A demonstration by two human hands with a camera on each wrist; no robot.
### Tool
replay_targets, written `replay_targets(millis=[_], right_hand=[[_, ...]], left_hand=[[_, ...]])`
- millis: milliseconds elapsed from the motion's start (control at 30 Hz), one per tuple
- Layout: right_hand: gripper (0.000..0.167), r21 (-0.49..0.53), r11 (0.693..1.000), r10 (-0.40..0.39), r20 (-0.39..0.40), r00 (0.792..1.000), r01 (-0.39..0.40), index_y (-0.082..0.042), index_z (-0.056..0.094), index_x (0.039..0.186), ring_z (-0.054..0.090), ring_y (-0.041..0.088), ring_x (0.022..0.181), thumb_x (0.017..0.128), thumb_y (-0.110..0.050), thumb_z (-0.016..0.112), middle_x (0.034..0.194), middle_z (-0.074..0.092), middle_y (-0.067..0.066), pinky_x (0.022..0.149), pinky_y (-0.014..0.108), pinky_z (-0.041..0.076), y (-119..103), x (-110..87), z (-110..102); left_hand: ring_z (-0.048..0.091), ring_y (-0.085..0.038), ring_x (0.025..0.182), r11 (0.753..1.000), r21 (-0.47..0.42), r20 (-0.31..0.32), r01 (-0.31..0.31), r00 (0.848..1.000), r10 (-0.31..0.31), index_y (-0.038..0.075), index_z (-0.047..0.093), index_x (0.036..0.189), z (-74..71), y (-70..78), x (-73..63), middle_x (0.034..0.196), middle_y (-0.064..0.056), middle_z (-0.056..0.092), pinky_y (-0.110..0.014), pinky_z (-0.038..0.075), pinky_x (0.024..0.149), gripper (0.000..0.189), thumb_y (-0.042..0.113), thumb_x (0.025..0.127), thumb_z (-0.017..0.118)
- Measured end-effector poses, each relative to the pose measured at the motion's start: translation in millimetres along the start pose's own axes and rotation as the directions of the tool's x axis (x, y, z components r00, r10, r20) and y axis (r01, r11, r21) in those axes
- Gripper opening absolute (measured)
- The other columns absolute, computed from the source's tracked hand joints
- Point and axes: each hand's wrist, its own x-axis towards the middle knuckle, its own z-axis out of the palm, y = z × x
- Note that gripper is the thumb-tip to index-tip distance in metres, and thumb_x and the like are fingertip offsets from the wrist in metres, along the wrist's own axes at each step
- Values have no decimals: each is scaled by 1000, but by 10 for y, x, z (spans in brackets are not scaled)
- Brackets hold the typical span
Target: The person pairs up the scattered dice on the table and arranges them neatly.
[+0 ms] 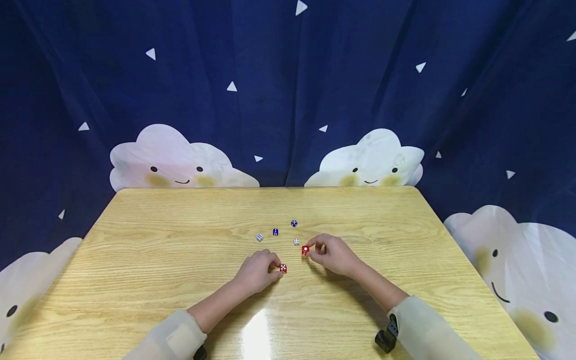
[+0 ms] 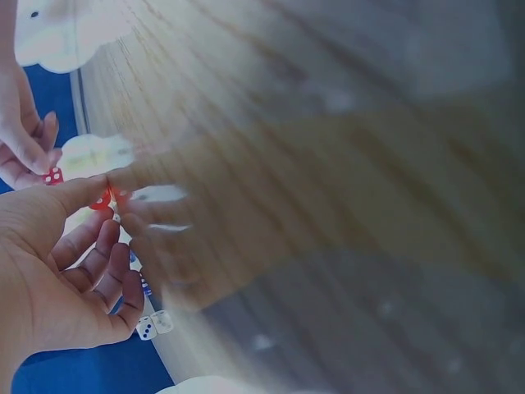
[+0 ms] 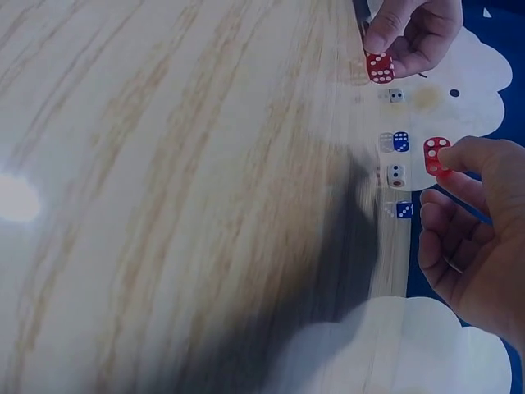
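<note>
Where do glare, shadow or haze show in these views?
Head: white glare on the table near the bottom edge, soft shadow beside the right forearm; left wrist: table hazy, blurrily mirroring the left hand; right wrist: bright spot at the left edge, broad dark shadow, dice pips readable.

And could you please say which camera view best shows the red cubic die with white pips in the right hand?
The right wrist view: there the red cubic die, pinched by the right hand, looks largest, several pips clear. The head view shows it small, one pip uppermost; the left wrist view, small, partly covered.
</note>
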Motion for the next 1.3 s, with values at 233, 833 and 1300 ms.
replay_targets(millis=[233, 833, 1300], right_hand=[[17, 20, 999, -36, 1, 999, 36, -8, 68, 99, 45, 2, 59, 84, -16, 66, 74, 56, -3, 53, 20, 41, -2, -33, 27], [19, 50, 999, -14, 71, 997, 10, -9, 67, 103, 49, 4, 61, 85, -15, 66, 75, 57, -4, 54, 20, 43, -20, -68, 99], [18, 109, 994, -26, 101, 995, 15, -9, 67, 102, 47, 3, 59, 85, -14, 66, 73, 57, -2, 51, 19, 42, -43, -107, 200]], left_hand=[[50, -14, 75, 1000, -3, 3, 1, 1000, -1, 11, 67, 87, -2, -8, 9, 77, 1, 55, -31, 39, 63, 18, 26, 79, 73], [49, -14, 75, 1000, -15, 12, 1, 1000, -1, 10, 67, 87, -15, -1, 8, 78, 1, 55, -32, 40, 63, 18, 26, 79, 73], [49, -15, 74, 1000, -13, 18, 9, 1000, -8, 9, 67, 88, -12, 5, 13, 77, 0, 54, -31, 40, 62, 19, 25, 79, 73]])
